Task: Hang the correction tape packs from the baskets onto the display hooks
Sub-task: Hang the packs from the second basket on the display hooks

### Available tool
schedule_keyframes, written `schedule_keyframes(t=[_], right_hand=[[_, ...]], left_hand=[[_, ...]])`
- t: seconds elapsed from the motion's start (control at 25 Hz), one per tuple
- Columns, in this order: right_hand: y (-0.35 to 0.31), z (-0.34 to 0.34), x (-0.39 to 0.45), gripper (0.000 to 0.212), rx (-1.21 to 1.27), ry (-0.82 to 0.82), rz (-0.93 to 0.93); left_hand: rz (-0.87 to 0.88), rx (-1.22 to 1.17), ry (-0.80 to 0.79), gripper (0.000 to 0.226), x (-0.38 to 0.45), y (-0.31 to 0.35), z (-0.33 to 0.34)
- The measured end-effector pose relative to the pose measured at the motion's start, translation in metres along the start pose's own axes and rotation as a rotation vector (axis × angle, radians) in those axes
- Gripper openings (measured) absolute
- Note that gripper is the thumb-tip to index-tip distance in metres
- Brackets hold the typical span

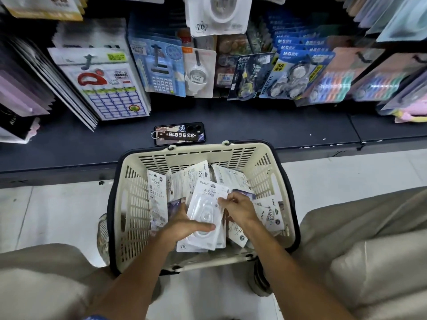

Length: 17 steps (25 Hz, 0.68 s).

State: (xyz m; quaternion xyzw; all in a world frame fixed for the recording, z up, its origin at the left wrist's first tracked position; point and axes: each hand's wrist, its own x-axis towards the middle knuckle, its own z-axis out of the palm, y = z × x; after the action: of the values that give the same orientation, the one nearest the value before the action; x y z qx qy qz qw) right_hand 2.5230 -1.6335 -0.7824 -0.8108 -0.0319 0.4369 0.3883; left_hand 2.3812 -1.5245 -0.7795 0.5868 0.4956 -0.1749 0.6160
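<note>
Lower packs (pixel 159 199) in basket (pixel 129 204) half-buried under both hands' stack (pixel 204 215).

"36" on M&G pack (pixel 291 76); "VALUE PACK" on dark pack (pixel 250 76)

A stationery shop aisle. Above the dark base shelf (pixel 231 121), carded goods on display hooks: calculators (pixel 161 68), correction tape value packs (pixel 291 75), label sheets (pixel 104 84). In front of that shelf, on pale floor tiles (pixel 57 209), a cream shopping basket (pixel 129 204).
</note>
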Motion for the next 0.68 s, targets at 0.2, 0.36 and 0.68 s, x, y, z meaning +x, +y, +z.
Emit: schedule_keyframes(t=[0.2,0.36,0.68], right_hand=[[-0.010,-0.001,-0.012,0.043,0.306,-0.377,0.174],[-0.010,0.002,-0.016,0.037,0.351,-0.468,0.184],[-0.004,-0.031,-0.002,0.051,-0.975,-0.078,-0.026]], left_hand=[[0.069,-0.229,-0.038,0.092,0.005,-0.002,0.001],[0.090,-0.260,-0.018,0.103,0.004,-0.002,-0.004],[0.102,-0.220,0.081,0.131,0.005,-0.004,-0.005]])
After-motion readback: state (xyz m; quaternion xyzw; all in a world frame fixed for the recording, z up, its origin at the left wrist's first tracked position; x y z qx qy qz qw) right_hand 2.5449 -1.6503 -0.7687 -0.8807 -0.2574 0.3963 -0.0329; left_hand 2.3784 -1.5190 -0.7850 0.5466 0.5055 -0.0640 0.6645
